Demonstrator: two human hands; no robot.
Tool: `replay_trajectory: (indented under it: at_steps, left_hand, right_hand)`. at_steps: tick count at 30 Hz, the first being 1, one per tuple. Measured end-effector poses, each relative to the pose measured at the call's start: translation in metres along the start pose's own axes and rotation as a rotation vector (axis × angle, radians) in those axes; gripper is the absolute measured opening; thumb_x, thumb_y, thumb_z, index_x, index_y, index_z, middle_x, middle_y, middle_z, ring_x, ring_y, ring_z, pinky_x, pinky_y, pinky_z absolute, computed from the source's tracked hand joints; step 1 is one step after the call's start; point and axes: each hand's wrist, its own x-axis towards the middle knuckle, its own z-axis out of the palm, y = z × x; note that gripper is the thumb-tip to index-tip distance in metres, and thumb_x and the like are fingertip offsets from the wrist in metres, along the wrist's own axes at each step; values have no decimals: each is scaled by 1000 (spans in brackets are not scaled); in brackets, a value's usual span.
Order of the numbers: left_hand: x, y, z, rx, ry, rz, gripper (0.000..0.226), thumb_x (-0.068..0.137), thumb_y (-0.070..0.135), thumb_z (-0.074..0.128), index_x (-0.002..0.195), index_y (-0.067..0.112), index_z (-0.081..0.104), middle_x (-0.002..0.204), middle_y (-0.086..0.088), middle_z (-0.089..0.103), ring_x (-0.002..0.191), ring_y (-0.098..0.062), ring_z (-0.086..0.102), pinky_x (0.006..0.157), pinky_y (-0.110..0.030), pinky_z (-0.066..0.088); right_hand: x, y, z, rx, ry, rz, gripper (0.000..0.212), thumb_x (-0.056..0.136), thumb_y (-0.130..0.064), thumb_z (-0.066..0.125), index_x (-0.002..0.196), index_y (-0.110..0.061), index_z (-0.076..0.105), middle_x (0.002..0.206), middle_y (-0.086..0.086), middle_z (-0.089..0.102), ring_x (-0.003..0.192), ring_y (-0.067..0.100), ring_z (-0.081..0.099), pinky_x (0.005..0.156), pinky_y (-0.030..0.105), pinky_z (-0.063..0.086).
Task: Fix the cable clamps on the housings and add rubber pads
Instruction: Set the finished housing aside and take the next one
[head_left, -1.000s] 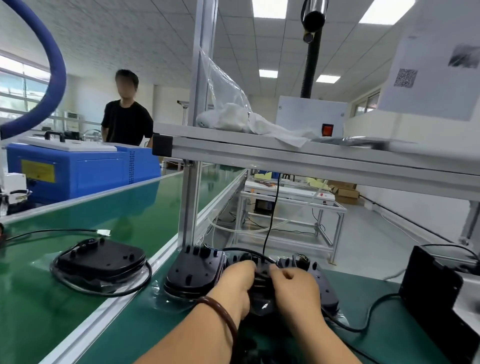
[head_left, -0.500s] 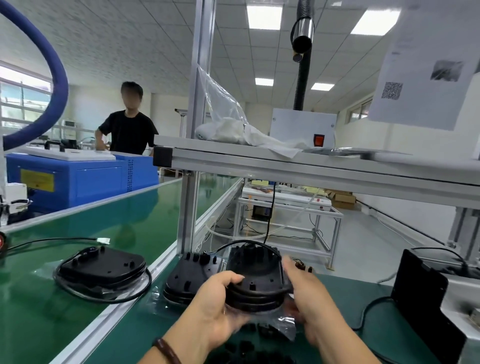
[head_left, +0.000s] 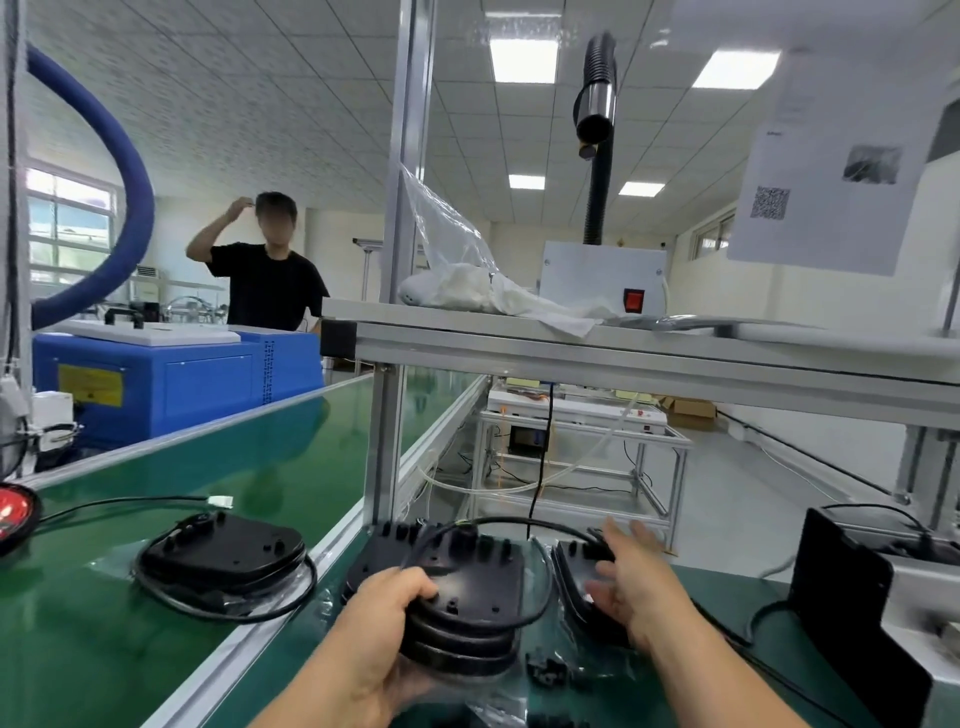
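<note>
My left hand grips a stack of black housings at its left edge, thumb on top, just above the green mat. A black cable loops over the stack. My right hand is spread with straight fingers against another black housing standing to the right of the stack. Behind the stack stands a further housing. Small black cable clamps lie on clear plastic in front of the stack.
A finished housing with coiled cable lies on the green conveyor belt to the left. An aluminium post and shelf stand ahead. A black box sits at right. A person in black stands beyond a blue machine.
My right hand let go of the stack and moved right onto the neighbouring housing. My left hand lowered the stack while still holding it. The person in black raised an arm.
</note>
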Motion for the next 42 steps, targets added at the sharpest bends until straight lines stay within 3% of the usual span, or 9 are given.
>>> replay_trajectory:
  at_steps: [3,6,12,15,21,27,32,37,42]
  left_hand:
    - [-2,0,1,-13,135,161,21,72,9,58,91,10,50,68,-14,53,53,-30,59,56,-46,51]
    - [-5,0,6,-62,126,178,34,69,16,62,103,15,55,82,-17,59,60,-32,66,60,-51,52]
    - [-19,-1,24,48,271,251,62,72,16,65,129,22,44,102,-12,62,88,-33,65,78,-52,54]
    - [-26,-10,35,148,447,195,54,76,9,67,125,13,45,90,1,57,74,-12,56,68,-30,41]
    - [-27,-19,45,31,502,242,37,72,-15,60,109,-18,52,80,-23,59,51,-22,51,42,-20,40]
    - [-21,-22,45,51,522,188,59,76,-1,66,130,9,45,93,-6,60,75,-24,60,71,-31,45]
    - [-40,-25,53,86,452,148,62,78,11,67,135,14,41,89,6,54,74,-12,55,62,-28,38]
    - [-76,-33,67,210,351,117,64,79,20,66,137,15,38,95,11,50,79,-3,50,64,-27,34]
    - [-120,-58,77,262,302,43,50,79,17,66,126,9,50,100,0,59,77,-10,55,67,-28,37]
  right_hand:
    - [-1,-6,3,-96,-63,16,33,98,-13,46,123,-34,42,87,16,66,65,30,65,54,31,54]
    - [-15,-7,19,-291,-227,4,10,97,-20,50,107,-22,50,73,14,68,56,24,65,50,26,50]
    - [6,-1,59,-138,-162,128,24,91,12,33,73,3,46,44,12,50,23,13,44,29,15,35]
    - [40,5,67,-85,-84,50,27,94,10,31,74,4,48,58,17,50,19,11,41,26,11,26]
    - [69,-1,84,-92,-54,58,22,93,5,38,85,-3,57,65,9,53,39,13,38,30,13,25]
    - [21,-33,49,-547,-129,-107,15,90,-12,54,82,-5,65,54,3,39,42,14,30,36,21,24]
    - [-31,-51,-14,-607,-54,-171,19,88,-14,61,72,-7,55,56,3,44,42,13,33,41,23,30]
    - [-83,-47,-58,-434,96,-274,17,87,-1,55,74,8,57,39,-7,31,37,10,23,35,19,19]
    - [-127,-31,-86,-117,152,-197,24,95,-18,56,84,1,66,45,-4,31,43,12,18,47,22,14]
